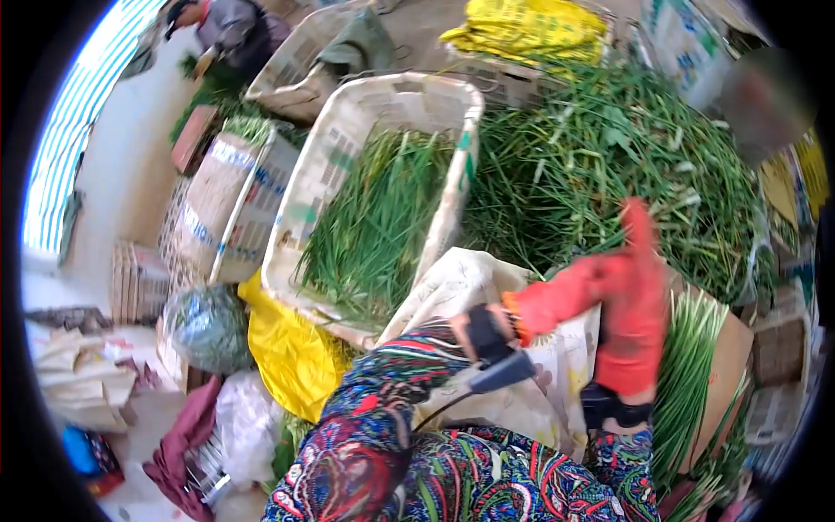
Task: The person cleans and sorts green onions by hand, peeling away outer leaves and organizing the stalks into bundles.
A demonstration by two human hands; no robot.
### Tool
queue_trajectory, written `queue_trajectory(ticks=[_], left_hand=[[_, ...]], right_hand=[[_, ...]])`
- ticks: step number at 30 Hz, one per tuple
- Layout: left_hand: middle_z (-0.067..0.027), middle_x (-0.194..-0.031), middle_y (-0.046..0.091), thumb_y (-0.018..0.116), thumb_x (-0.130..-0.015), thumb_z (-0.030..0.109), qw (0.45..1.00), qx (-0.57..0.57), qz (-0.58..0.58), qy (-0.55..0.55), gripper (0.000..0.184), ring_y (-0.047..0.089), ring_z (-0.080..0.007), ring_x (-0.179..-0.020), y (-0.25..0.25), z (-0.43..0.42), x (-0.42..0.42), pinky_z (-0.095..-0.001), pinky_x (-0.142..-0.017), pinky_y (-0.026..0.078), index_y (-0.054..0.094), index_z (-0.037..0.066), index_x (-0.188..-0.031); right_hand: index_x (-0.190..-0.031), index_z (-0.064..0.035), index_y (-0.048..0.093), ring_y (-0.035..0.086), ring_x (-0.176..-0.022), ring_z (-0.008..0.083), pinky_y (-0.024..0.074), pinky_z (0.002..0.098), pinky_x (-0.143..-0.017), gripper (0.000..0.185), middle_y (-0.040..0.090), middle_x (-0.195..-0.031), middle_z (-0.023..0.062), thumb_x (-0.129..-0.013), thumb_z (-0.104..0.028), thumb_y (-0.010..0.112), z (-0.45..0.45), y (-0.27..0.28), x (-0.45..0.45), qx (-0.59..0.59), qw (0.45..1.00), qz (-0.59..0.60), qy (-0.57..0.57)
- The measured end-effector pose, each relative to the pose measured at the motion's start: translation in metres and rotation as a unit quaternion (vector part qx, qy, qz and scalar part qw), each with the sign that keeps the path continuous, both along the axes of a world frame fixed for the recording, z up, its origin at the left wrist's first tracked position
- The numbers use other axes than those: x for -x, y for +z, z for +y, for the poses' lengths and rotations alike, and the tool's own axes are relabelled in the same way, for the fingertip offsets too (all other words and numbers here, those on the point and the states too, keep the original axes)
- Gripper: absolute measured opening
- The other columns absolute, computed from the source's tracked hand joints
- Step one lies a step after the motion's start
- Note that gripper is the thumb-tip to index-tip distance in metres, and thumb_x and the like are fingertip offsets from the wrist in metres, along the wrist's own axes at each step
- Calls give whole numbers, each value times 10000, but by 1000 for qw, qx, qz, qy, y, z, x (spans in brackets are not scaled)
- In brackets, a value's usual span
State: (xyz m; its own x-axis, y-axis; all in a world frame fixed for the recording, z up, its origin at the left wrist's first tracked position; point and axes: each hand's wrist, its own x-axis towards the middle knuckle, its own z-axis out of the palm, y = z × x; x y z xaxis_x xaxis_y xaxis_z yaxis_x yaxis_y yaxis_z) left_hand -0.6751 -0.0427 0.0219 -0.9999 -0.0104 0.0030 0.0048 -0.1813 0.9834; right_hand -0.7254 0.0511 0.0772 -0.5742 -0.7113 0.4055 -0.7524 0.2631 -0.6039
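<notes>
Both of my hands wear red gloves and come together in front of my right side. My left hand (558,298) reaches across from the left, with a dark band at its wrist, and meets the other glove. Pointing upward, my right hand (630,335) is smeared by motion, and its fingers run together with those of the left. I cannot make out anything held between them. A bundle of long green stalks (693,374) lies on brown cardboard just right of my right hand. Behind the gloves spreads a large heap of loose green leaves (600,165). A pale cloth (474,274) covers my lap.
A white plastic crate (283,252) with green stalks (383,209) inside stands ahead to the left. Yellow sacking (291,357) lies beside it. A wrapped bundle (209,204) and a plastic bag (209,326) are further left. Another person (230,35) bends over greens at the back.
</notes>
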Motion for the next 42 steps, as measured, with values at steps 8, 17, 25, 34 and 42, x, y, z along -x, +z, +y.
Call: queue_trajectory(ticks=[8, 17, 25, 34, 42], left_hand=[[-73, -1091, 582, 557, -858, 195, 939, 116, -282, 156, 429, 509, -120, -1021, -25, -194, -215, -252, -894, 392, 457, 5, -1229], [-148, -1142, 551, 616, -776, 299, 848, 124, -312, 410, 577, 526, -215, -1049, -131, -371, -241, -303, -899, 404, 436, 5, -1238], [-228, -1208, 469, 710, -623, 443, 700, 490, -439, 277, 979, 463, -339, -1107, -203, -482, -100, -370, -945, 364, 218, 5, -1347], [-275, -1307, 341, 763, -555, 455, 683, 460, -524, 217, 1237, 314, -376, -1237, -293, -547, -60, -399, -1008, 291, -88, 117, -1386], [-215, -1066, 570, 683, -656, 251, 698, 411, -490, 323, 860, 547, -338, -998, -290, -522, -65, -383, -848, 437, 215, 120, -1366]], right_hand=[[-1123, -78, 565, 598, -896, 265, 480, 311, -764, 344, 610, -1023, 135, -825, -248, 562, -119, -75, -47, -112, 953, -231, 159], [-1008, -74, 601, 585, -862, 235, 434, 350, -837, 274, 625, -904, 92, -827, -248, 494, -276, -178, 2, -130, 929, -25, 344], [-762, -125, 590, 568, -580, 210, 452, 349, -742, 154, 555, -565, 41, -804, -254, 517, -342, -233, 35, -171, 933, 68, 309], [-875, -111, 636, 580, -597, 172, 456, 345, -776, 149, 585, -613, 10, -754, -188, 597, -345, -237, 36, -119, 952, 18, 281], [-882, -97, 635, 569, -573, 188, 459, 353, -764, 157, 570, -586, 19, -763, -187, 585, -346, -234, 37, -141, 945, 39, 292]])
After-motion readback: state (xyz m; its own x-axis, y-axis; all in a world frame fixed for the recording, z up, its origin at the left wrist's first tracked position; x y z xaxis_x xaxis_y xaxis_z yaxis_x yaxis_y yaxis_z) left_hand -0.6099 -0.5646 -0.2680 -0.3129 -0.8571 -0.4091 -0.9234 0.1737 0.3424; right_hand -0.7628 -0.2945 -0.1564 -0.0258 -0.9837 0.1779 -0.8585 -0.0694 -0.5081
